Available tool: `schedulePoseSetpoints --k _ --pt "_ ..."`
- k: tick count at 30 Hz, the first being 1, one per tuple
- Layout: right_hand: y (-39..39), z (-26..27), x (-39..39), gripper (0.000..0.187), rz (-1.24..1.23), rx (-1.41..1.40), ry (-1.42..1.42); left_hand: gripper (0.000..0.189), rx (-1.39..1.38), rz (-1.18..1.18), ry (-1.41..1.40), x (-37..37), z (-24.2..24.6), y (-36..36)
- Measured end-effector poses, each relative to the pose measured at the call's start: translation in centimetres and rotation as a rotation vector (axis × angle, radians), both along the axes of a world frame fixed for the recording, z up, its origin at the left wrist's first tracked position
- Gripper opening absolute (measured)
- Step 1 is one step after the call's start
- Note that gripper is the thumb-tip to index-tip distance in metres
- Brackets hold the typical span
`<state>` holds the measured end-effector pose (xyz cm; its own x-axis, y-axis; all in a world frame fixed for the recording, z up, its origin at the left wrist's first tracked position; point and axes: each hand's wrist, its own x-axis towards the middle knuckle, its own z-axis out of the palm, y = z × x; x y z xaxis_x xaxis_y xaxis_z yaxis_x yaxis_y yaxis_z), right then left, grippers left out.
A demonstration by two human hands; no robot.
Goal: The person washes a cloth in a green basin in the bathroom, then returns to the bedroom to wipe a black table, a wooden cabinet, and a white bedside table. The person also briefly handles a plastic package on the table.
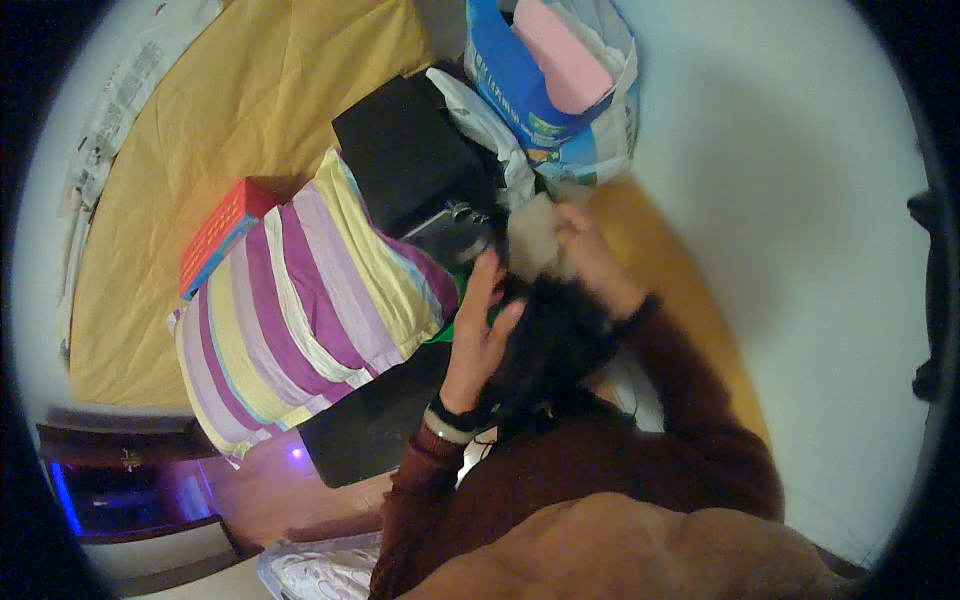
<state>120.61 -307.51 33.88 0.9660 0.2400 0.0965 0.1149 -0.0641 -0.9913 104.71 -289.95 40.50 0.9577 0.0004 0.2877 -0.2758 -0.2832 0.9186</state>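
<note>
My left hand [478,339] is raised with its thumb and fingers apart and holds nothing. Its fingertips come near a dark object with a shiny panel and rings [459,234], whose kind I cannot make out. My right hand [592,251] grips a pale, blurred sheet-like item [534,236], cloth or paper. Beneath both hands lies dark material [536,337] with few visible details. Beyond the shiny object stands a black box [405,154]. A strip of green [444,333] shows beside my left hand.
A striped pillow [300,292] lies on the left, against a red and blue box [225,232]. Yellow fabric [187,150] spreads behind them. A blue and white bag [510,82] holds a pink item [566,60]. A pale wall [787,187] rises at right.
</note>
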Motion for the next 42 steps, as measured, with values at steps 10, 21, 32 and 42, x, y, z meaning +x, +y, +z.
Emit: schedulePoseSetpoints --k 10,21,32,42 --pt "9.5 18.2 -1.0 0.055 0.386 0.746 0.131 0.046 -0.058 -0.122 0.209 -6.1 -1.7 5.3" --pt "18.0 17.1 22.5 0.027 -0.079 -0.948 -1.157 0.039 -0.1 0.06 0.253 -12.1 -3.3 10.5" --pt "20.1 14.6 28.9 0.023 0.112 -1.141 -0.769 0.034 -0.264 0.22 0.387 -14.2 -6.8 12.2" --pt "21.0 16.3 31.1 0.021 -0.074 -0.929 -0.704 0.031 -0.205 0.241 0.345 -15.0 -7.2 12.0"
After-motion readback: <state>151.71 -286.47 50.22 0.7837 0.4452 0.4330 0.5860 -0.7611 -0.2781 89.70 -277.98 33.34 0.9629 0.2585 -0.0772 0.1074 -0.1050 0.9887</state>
